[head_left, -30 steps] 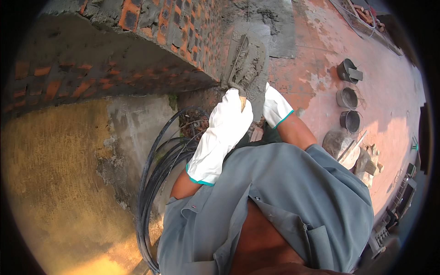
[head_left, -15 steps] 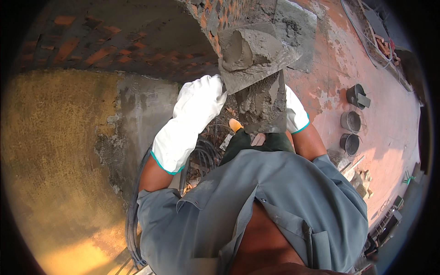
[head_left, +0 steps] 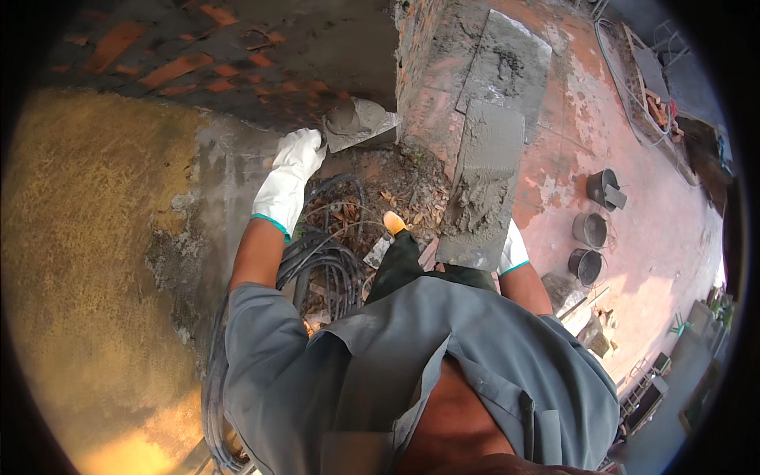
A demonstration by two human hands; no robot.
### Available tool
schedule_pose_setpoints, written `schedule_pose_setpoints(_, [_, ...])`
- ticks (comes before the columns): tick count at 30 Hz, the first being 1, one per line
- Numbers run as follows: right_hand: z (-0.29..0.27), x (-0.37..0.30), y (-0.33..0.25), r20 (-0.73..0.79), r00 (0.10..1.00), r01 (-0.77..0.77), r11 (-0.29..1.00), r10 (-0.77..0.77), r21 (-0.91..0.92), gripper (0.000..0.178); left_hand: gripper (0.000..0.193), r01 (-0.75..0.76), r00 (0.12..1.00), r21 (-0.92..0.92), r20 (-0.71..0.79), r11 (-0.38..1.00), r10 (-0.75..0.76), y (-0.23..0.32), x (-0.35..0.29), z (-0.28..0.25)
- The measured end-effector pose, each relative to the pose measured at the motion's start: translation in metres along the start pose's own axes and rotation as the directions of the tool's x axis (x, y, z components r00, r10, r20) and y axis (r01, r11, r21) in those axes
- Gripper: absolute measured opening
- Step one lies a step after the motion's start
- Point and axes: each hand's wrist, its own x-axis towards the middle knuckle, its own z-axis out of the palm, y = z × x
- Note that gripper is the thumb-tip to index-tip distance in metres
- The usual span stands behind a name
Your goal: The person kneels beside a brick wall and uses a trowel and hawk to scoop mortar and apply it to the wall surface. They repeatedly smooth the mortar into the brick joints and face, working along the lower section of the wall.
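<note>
My left hand (head_left: 297, 158), in a white glove with a green cuff, is closed on a trowel (head_left: 378, 133) carrying a lump of wet grey mortar (head_left: 342, 119). The trowel is close to the partly plastered brick wall (head_left: 178, 71); I cannot tell whether it touches. My right hand (head_left: 513, 250), gloved the same way, is mostly hidden behind a long rectangular mortar board (head_left: 492, 127) and holds it up before my legs. Wet mortar (head_left: 479, 202) is spread over the board's nearer half.
Coiled dark hoses (head_left: 321, 257) lie by my left leg, beside dry leaves and debris. A mortar-smeared sheet (head_left: 514, 59) lies on the floor ahead. To the right stand several buckets (head_left: 590, 229) and some rubble (head_left: 598, 332). A yellowish wall (head_left: 103, 237) rises at left.
My left hand has carried the loaded trowel away from the mortar board, leftward to the brick wall. The board has come lower and nearer, its mortar now uncovered.
</note>
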Motion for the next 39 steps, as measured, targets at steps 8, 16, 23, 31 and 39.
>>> schedule_pose_setpoints(8, [-0.008,-0.007,0.002,-0.057,0.996,0.063,0.998,-0.063,0.007,0.035,0.048,-0.116,0.979,-0.021,0.164,0.993,0.118,-0.027,0.056,-0.081])
schedule_pose_setpoints(16, [-0.002,-0.006,0.009,-0.033,0.993,0.112,0.992,-0.110,0.054,0.036,0.050,0.046,0.943,-0.077,0.332,0.996,-0.018,0.009,0.034,-0.162])
schedule_pose_setpoints(23, [0.002,-0.008,0.015,-0.022,0.989,0.147,0.987,-0.146,0.067,0.037,0.053,0.119,0.935,-0.267,0.355,0.956,-0.017,0.006,0.019,-0.198])
schedule_pose_setpoints(31, [0.004,-0.006,0.026,-0.037,0.988,0.155,0.984,-0.152,0.092,0.038,0.038,-0.180,0.959,-0.194,-0.254,0.964,0.128,-0.038,-0.037,-0.202])
schedule_pose_setpoints(39, [0.007,0.000,0.032,-0.047,0.990,0.137,0.985,-0.133,0.108,0.039,0.033,-0.059,0.998,0.103,0.004,0.993,0.059,-0.045,0.016,-0.113])
